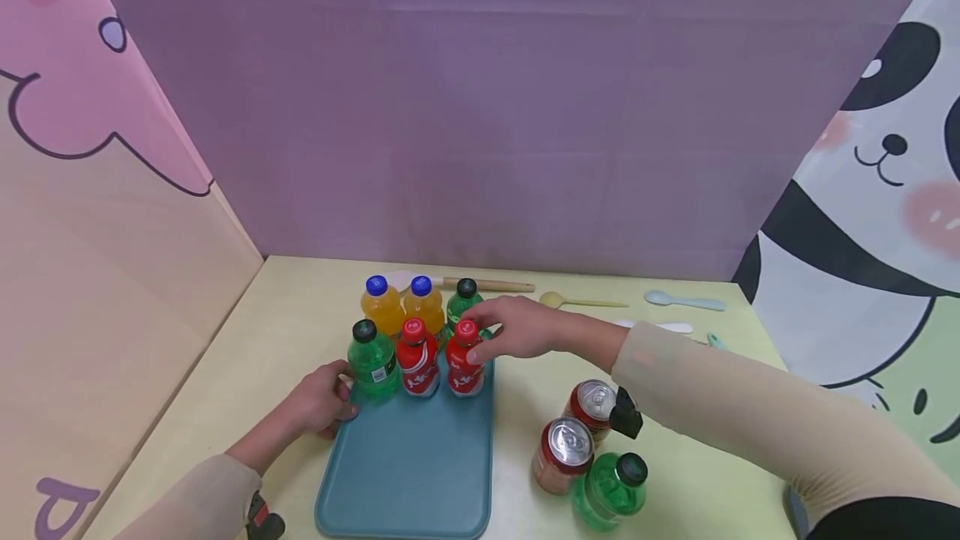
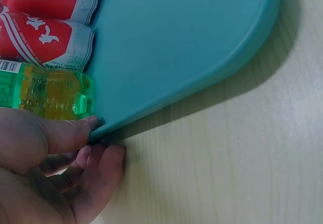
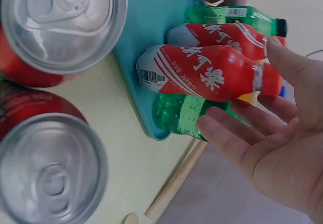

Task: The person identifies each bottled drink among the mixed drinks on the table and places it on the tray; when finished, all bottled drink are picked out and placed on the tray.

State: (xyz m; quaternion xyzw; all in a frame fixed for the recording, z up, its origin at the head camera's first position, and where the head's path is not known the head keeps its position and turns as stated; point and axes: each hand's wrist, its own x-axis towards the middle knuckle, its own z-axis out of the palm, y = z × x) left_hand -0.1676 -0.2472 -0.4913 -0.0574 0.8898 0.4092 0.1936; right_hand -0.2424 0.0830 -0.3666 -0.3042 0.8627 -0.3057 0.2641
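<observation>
On the blue-green tray [image 1: 411, 465] stand several small bottles at its far end. My left hand [image 1: 324, 400] pinches the tray's left rim, thumb on top and fingers beneath, beside a green bottle [image 1: 373, 363]. My right hand [image 1: 517, 327] holds a red cola bottle [image 3: 197, 72] around its cap and neck, thumb on one side and fingers on the other. This bottle stands upright at the tray's right edge. Another red cola bottle [image 1: 417, 361] is to its left. Behind them are two orange-drink bottles [image 1: 383, 307] with blue caps and a second green bottle [image 1: 463, 298], partly hidden.
Right of the tray, two red cans [image 1: 558, 461] and a green bottle [image 1: 609, 492] stand close together under my right forearm. Along the back lie a wooden-handled utensil [image 1: 491, 284], a yellow spoon [image 1: 581, 302] and a pale blue spoon [image 1: 684, 301]. A purple wall [image 1: 480, 107] rises behind the table.
</observation>
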